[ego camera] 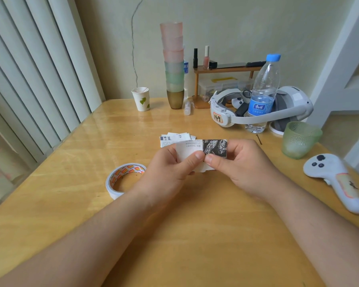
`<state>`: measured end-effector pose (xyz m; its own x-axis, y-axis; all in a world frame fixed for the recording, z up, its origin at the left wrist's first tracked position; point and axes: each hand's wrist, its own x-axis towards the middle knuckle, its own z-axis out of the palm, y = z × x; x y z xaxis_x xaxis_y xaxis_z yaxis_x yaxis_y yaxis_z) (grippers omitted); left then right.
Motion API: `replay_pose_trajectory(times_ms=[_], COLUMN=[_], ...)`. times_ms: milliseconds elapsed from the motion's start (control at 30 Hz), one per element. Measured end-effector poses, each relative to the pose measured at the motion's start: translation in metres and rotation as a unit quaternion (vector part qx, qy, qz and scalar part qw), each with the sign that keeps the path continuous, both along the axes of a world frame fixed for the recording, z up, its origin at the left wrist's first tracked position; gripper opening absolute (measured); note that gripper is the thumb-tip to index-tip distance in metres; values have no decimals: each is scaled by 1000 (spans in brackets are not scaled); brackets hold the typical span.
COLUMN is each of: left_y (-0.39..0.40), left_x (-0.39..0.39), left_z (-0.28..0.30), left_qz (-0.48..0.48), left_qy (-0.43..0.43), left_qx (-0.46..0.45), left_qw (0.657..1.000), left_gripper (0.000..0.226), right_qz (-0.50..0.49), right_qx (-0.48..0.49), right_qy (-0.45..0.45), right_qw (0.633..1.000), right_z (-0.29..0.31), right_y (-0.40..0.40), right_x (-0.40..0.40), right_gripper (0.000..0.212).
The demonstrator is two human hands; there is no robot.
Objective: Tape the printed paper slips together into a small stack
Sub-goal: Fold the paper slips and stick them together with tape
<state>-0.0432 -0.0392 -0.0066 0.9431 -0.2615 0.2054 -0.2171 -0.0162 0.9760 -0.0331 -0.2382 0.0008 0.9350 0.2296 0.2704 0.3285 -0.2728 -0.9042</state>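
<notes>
Fingers (197,157) of the left hand (170,168) and of the right hand (238,164) meet at the centre of the frame, thumb tips almost touching, and both pinch the same held slip (203,148), a printed piece with text on its left half and a dark picture on its right. The slip is lifted off the worktop (184,235) and faces the camera; its lower edge is hidden behind the thumbs, so whether tape already lies on it cannot be told.

Just behind the hands, slightly up and left of centre, the loose slips (175,138) lie in a rough pile on the worktop, apart from the held one. The tape roll (123,179) lies flat to the lower left of the left hand, near the wrist but not touched.

The step in hand looks like squaring up or pressing one slip before it joins the others, so the task seems at an early to middle stage. The next move probably calls for one hand to let go and reach for the tape roll while the other keeps the slip steady, then for the edges to be lined up with the pile.

Further out, a water bottle (262,94), a white headset (261,108), a green cup (299,139) and a controller (336,181) fill the right side.
</notes>
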Motion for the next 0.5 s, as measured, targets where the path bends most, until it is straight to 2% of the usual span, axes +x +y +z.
replay_pose_trajectory(times_ms=[67,133,233,400,500], left_y=[3,7,9,9,9], left_x=[0,2,5,4,5], left_z=[3,1,-3,-3,-3], left_qz=[11,30,77,84,73], left_qy=[-57,-114,-187,-230,-200], left_qx=[74,165,259,278,231], left_qw=[996,979,944,929,950], left_gripper=[14,12,7,7,11], right_qz=[-38,-44,-30,-8,-22], right_qx=[-105,-142,-191,-229,-204], right_qy=[-50,-109,-155,-167,-162], right_qw=[992,983,969,959,965], right_z=[1,4,5,3,4], right_y=[-4,-3,-3,-4,-5], right_x=[0,-1,-2,-2,-1], right_gripper=[24,8,18,10,15])
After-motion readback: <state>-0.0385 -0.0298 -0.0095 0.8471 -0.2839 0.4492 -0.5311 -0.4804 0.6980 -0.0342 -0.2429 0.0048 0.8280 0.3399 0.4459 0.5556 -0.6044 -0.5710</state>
